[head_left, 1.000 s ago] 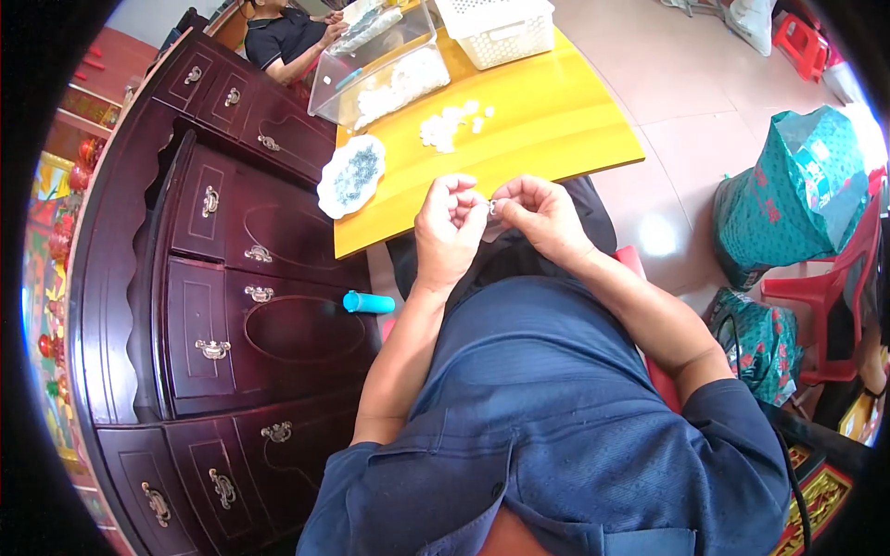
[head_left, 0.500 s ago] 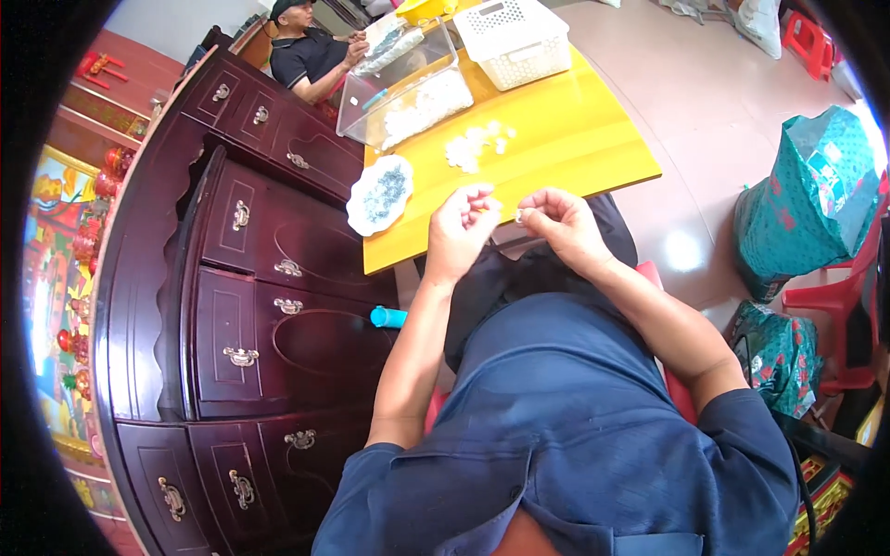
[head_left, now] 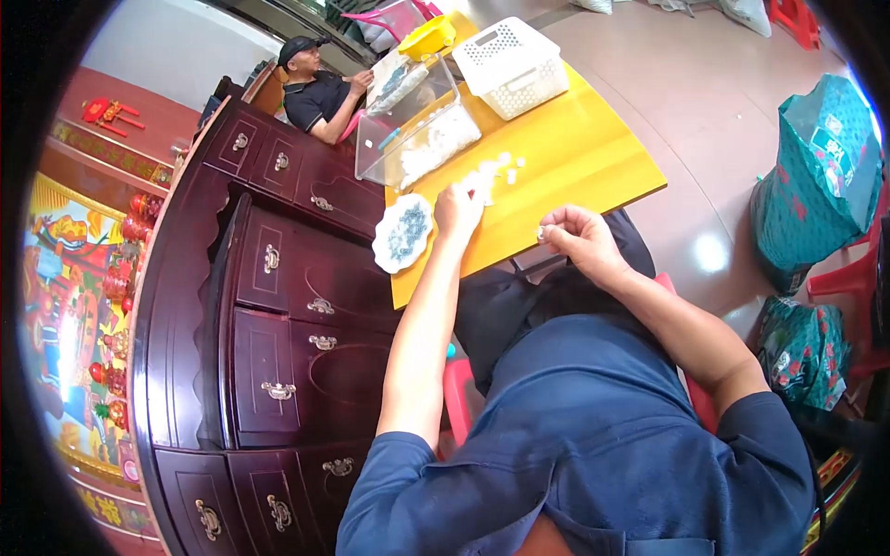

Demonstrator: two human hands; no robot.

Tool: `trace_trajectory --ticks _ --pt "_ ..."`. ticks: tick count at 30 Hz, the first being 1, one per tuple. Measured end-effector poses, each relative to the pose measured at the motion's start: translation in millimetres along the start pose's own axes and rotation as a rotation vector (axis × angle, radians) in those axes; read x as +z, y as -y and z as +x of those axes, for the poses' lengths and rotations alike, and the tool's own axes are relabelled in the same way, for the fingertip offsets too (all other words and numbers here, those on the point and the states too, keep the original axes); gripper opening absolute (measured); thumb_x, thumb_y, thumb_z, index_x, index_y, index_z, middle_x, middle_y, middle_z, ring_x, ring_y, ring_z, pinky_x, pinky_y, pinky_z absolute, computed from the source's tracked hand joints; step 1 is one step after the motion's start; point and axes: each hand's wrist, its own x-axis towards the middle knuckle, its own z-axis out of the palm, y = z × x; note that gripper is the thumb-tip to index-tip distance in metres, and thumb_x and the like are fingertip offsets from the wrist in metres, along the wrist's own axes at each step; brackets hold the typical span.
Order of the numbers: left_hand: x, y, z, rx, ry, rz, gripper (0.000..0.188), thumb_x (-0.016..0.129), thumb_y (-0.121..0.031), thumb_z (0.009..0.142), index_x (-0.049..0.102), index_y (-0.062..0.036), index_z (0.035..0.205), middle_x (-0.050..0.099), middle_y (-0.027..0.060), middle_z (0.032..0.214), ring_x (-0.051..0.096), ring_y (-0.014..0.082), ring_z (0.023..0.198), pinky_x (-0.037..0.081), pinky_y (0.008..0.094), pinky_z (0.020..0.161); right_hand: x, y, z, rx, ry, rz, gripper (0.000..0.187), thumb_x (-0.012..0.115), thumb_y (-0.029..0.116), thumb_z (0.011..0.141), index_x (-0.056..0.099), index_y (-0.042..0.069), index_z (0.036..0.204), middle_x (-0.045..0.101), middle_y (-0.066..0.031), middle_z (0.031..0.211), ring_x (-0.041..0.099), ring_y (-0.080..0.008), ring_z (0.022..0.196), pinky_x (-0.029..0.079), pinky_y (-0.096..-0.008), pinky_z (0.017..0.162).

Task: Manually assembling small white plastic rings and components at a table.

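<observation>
My left hand (head_left: 459, 215) reaches over the yellow wooden table (head_left: 593, 148), its fingers curled together at the near side of a loose scatter of small white pieces (head_left: 505, 160). What its fingertips hold, if anything, is hidden. Near the table's front edge, my right hand (head_left: 586, 245) pinches a small white piece (head_left: 541, 233) between thumb and forefinger. A white scalloped dish (head_left: 381, 243) with dark bluish small bits in it lies left of my left hand. Beyond it, a clear plastic bin (head_left: 375, 167) holds a heap of white pieces.
A lidded white perforated basket (head_left: 524, 95) stands at the table's far end, near a yellow container (head_left: 426, 38). Dark wooden drawers (head_left: 306, 269) line the left. Another person (head_left: 320, 97) works at the far left. A large teal bag (head_left: 807, 185) stands on the right.
My left hand has left my right hand's side and moved forward to the scattered white pieces. My right hand still pinches its small piece. The view has shifted slightly.
</observation>
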Motion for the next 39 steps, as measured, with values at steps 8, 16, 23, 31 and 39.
trace_trajectory --ticks 8,16,23,31,39 --pt "18.1 2.9 7.8 0.002 0.037 -0.095 0.026 0.067 -0.037 0.095 0.073 -0.0143 0.084 0.074 0.0040 0.071 0.074 0.0235 0.065 0.056 0.0393 0.066 4.2 4.2 -3.7 0.001 -0.060 -0.001 0.007 0.067 0.005 0.094 0.067 0.000 0.099 0.070 -0.0030 0.087 0.067 -0.0097 0.078 0.056 -0.0255 0.071" --pt "21.5 4.7 18.9 -0.091 0.140 0.013 0.016 0.072 -0.026 0.083 0.075 -0.0101 0.085 0.075 0.0095 0.076 0.073 0.0315 0.078 0.057 0.0450 0.073 0.4 1.2 -0.8 -0.019 -0.035 -0.018 0.008 0.068 0.006 0.094 0.067 0.000 0.099 0.069 -0.0038 0.087 0.066 -0.0101 0.076 0.056 -0.0251 0.069" --pt "20.4 6.7 20.2 -0.041 0.088 0.066 0.017 0.073 -0.022 0.083 0.070 -0.0059 0.087 0.075 0.0119 0.083 0.072 0.0307 0.079 0.056 0.0422 0.075 3.9 3.5 0.6 -0.015 -0.024 -0.032 0.009 0.067 0.006 0.094 0.066 -0.001 0.100 0.069 -0.0046 0.086 0.066 -0.0102 0.075 0.056 -0.0251 0.070" --pt "-25.9 -36.7 -45.1 0.035 -0.023 -0.563 0.012 0.066 -0.013 0.095 0.062 -0.0022 0.100 0.065 0.0063 0.075 0.065 0.0185 0.069 0.053 0.0335 0.067 4.5 5.4 -7.4 0.008 -0.006 -0.043 0.007 0.065 0.006 0.096 0.066 0.001 0.100 0.069 -0.0037 0.088 0.065 -0.0095 0.078 0.053 -0.0234 0.071" --pt "-18.3 -52.1 -124.8 -0.257 0.224 -1.136 0.016 0.062 -0.013 0.101 0.063 -0.0041 0.115 0.066 0.0013 0.085 0.057 0.0070 0.067 0.049 0.0224 0.060 -0.8 -7.7 0.6 0.047 -0.035 -0.127 0.015 0.068 0.011 0.095 0.068 -0.001 0.103 0.069 -0.0019 0.087 0.063 -0.0086 0.073 0.053 -0.0245 0.067"
